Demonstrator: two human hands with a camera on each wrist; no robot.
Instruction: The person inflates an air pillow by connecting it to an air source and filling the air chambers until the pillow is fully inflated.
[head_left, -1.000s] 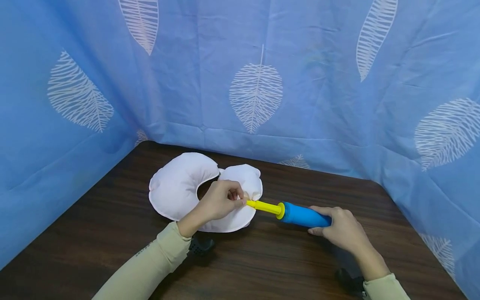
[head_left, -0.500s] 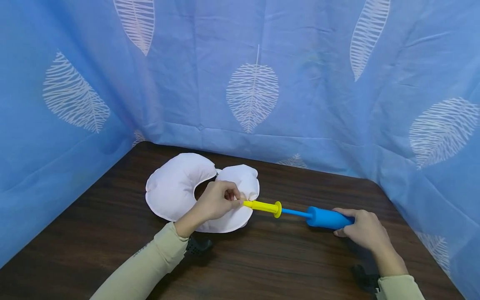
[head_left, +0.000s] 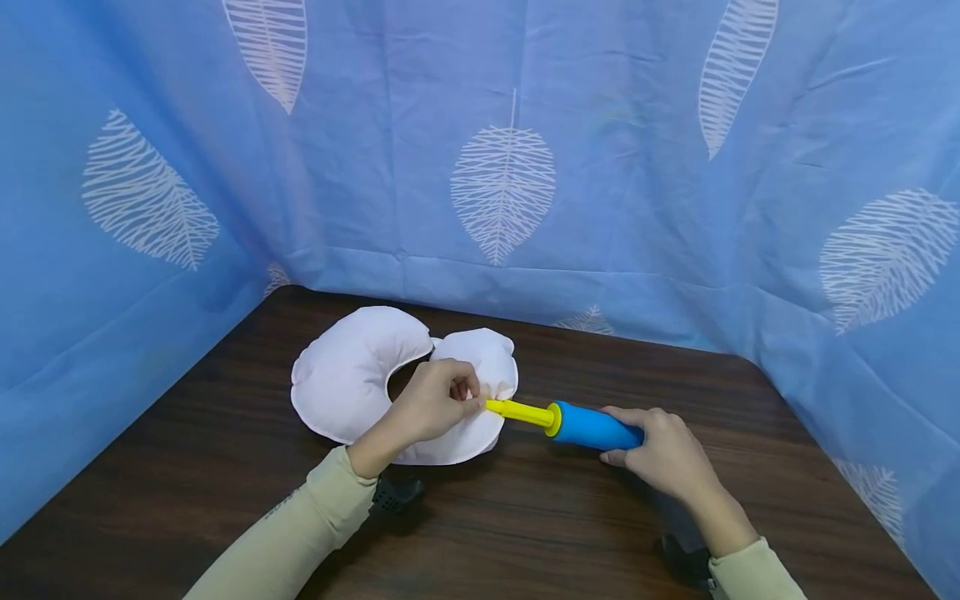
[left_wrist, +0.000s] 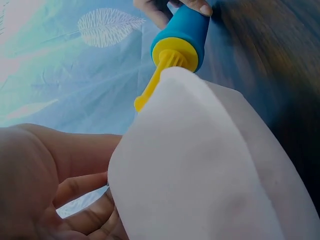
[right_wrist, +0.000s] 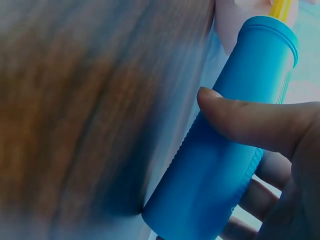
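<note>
A white inflatable neck pillow (head_left: 352, 375), puffed up and U-shaped, lies on the table. At its right part my left hand (head_left: 431, 404) pinches the spot where the yellow nozzle of a hand pump meets the pillow; the fingers hide the joint itself. In the left wrist view, the pillow's white edge (left_wrist: 195, 160) covers those fingertips. My right hand (head_left: 671, 454) grips the blue barrel of the hand pump (head_left: 592, 425), held nearly level just off the table. The right wrist view has the thumb (right_wrist: 250, 117) across the barrel and the other fingers round its far side.
The dark wood-grain table (head_left: 525, 533) has rounded back corners. Blue curtains (head_left: 637, 208) with white leaf prints hang behind it and along both sides. Black wrist devices (head_left: 397, 492) sit under the wrists, close to the tabletop.
Half a second ago the right hand had drawn the blue barrel out rightward, baring a thin blue rod. Now the barrel is pushed back against the yellow collar. The left hand stays put.
</note>
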